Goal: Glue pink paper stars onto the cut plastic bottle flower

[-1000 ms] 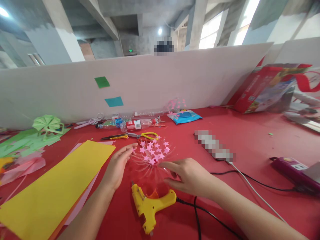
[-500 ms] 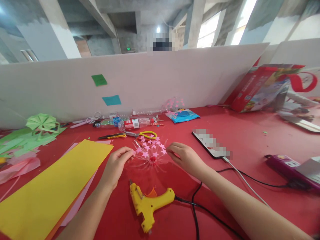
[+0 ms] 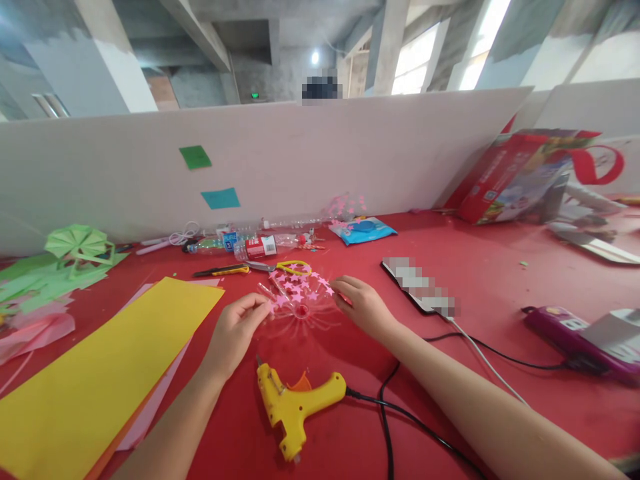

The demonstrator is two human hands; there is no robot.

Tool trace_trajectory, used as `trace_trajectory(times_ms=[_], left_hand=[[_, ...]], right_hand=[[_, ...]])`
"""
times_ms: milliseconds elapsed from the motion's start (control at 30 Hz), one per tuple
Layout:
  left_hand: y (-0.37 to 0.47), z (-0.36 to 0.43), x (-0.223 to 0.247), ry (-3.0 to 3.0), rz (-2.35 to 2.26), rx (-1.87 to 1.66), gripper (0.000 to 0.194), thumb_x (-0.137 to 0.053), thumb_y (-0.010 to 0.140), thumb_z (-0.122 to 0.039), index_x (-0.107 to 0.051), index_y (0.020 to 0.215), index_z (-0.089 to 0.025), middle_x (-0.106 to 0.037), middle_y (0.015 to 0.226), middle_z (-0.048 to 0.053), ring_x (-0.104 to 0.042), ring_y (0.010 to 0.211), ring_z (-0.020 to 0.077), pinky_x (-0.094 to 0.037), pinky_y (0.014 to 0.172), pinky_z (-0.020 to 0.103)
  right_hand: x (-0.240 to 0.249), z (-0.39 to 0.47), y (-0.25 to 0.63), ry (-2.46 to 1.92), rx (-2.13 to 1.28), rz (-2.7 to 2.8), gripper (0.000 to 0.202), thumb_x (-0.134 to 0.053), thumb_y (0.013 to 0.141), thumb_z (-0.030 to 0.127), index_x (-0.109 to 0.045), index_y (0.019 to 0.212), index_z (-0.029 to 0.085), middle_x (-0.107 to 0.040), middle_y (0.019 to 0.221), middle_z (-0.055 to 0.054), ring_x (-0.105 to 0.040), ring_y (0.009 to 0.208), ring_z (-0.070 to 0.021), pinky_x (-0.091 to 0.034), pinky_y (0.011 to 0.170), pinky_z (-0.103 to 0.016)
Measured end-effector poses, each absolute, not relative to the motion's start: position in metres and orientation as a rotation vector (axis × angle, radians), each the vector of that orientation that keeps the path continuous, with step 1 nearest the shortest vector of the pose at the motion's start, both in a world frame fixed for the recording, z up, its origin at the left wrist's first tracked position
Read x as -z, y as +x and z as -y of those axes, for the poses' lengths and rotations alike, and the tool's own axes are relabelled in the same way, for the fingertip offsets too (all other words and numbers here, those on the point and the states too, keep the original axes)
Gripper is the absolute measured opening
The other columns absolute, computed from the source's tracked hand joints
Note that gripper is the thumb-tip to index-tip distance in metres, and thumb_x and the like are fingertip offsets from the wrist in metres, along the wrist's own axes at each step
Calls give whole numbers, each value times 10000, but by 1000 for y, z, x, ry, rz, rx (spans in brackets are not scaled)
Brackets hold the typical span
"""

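Observation:
A clear plastic bottle piece [image 3: 301,312], cut into thin strips that fan outward, lies on the red table. Many strips carry pink paper stars [image 3: 298,291]. My left hand [image 3: 243,327] pinches a star-tipped strip at the left side between thumb and fingertips. Across from it, my right hand [image 3: 365,310] has its fingers curled together at a star on the right edge; what they grip is partly hidden. Closer to me, a yellow hot glue gun [image 3: 303,407] rests on its side, with its nozzle pointing away from me.
Yellow paper sheets [image 3: 115,367] lie at left. Scissors [image 3: 295,267], a utility knife [image 3: 221,271] and plastic bottles [image 3: 260,247] are beyond the hands. A phone [image 3: 415,287], a power strip [image 3: 575,337] and black cord [image 3: 385,427] occupy the right. A white board [image 3: 300,160] stands behind.
The view has shifted slightly. The star-covered strips have moved a little, and the plastic piece has turned or tilted between my hands. The glue gun stays where it was.

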State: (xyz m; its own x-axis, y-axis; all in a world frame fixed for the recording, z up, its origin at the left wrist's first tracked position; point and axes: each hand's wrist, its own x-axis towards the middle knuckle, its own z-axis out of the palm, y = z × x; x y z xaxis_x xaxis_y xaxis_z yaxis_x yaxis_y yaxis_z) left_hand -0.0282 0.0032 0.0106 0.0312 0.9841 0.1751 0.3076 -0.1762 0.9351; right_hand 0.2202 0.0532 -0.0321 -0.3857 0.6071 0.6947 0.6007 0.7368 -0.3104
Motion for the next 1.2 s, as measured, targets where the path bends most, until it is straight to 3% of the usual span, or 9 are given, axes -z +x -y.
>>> trace_trajectory(times_ms=[233, 467, 700, 833, 1067, 1200], left_hand=[[-30, -2, -15, 1633, -1400, -1197, 211, -577, 791, -388, -604, 696, -201, -616, 689, -23, -568, 703, 147, -439, 694, 241], [-28, 0, -19, 1795, -1445, -1213, 208, -544, 807, -381, -611, 744, -194, -630, 778, 9, -583, 707, 157, -455, 687, 267], [-31, -3, -16, 1950, -1492, -1310, 198, -523, 831, -319, -584, 686, -198, -627, 924, 41, -598, 858, 176, -473, 708, 266], [-30, 4, -21, 2039, -1462, -1531, 158, -517, 868, -277, -577, 743, -201, -554, 893, 29, -558, 834, 156, -461, 697, 255], [-8, 36, -27, 2398, -1087, -1284, 143, -442, 900, -113, -542, 856, -205, -540, 886, 24, -560, 809, 129, -470, 724, 232], [-2, 45, -23, 2601, -944, -1200, 184, -455, 866, -55, -543, 928, -205, -544, 880, 39, -552, 760, 129, -475, 680, 230]], right_hand=[[20, -44, 226, -956, 32, 1949, 500, -385, 730, -14, -567, 1138, 209, -640, 1014, -86, -634, 925, -200, -524, 795, -338], [-3, -17, 221, -866, 191, 1836, 327, -443, 847, 49, -567, 1103, 211, -625, 1018, -94, -593, 961, -219, -496, 837, -378], [-6, 4, 208, -619, 198, 2075, 310, -481, 838, 33, -561, 1106, 166, -632, 983, -103, -569, 899, -212, -481, 820, -392], [-7, 9, 205, -585, 183, 2058, 306, -478, 834, 14, -563, 1091, 157, -628, 981, -105, -558, 894, -203, -475, 817, -390], [-13, 27, 185, -645, -56, 2005, 191, -539, 873, 119, -576, 1056, 164, -636, 950, -80, -565, 841, -180, -459, 737, -335], [-14, 35, 178, -650, -67, 2011, 69, -536, 875, 141, -581, 916, 174, -641, 841, -51, -538, 754, -168, -440, 678, -318]])
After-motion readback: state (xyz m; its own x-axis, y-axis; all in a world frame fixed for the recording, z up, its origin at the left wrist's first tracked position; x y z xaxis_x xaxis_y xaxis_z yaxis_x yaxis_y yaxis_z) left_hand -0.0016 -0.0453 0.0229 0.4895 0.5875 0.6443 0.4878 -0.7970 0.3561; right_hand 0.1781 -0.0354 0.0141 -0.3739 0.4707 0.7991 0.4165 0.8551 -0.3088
